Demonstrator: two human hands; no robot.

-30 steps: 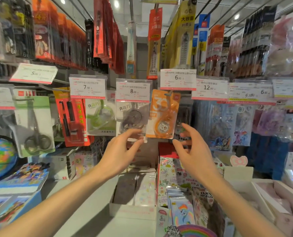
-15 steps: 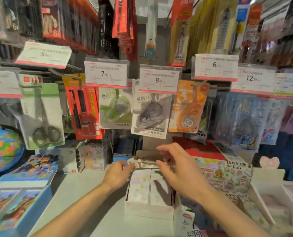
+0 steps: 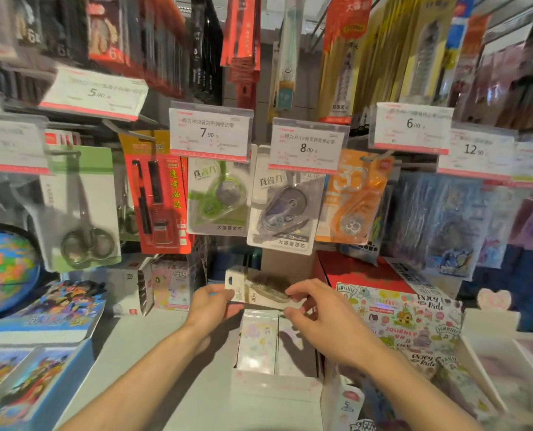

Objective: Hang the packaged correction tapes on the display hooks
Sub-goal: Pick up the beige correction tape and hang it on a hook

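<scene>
A packaged correction tape lies nearly flat above a white box, its white card with a hang hole pointing left. My left hand grips its left end with thumb and fingers. My right hand pinches its right end. Above, three correction tape packs hang on display hooks: a green one under the 7.90 tag, a grey one under the 8.00 tag, and an orange one to the right.
A white open box with pastel packets sits on the shelf under my hands. Scissors and a red pen pack hang at left. A globe stands far left. Printed notebooks lie at right.
Both hands came down from the orange pack left hanging on its hook. They reached the shelf and now hold another packaged tape between them. The view tilted down and closer.
</scene>
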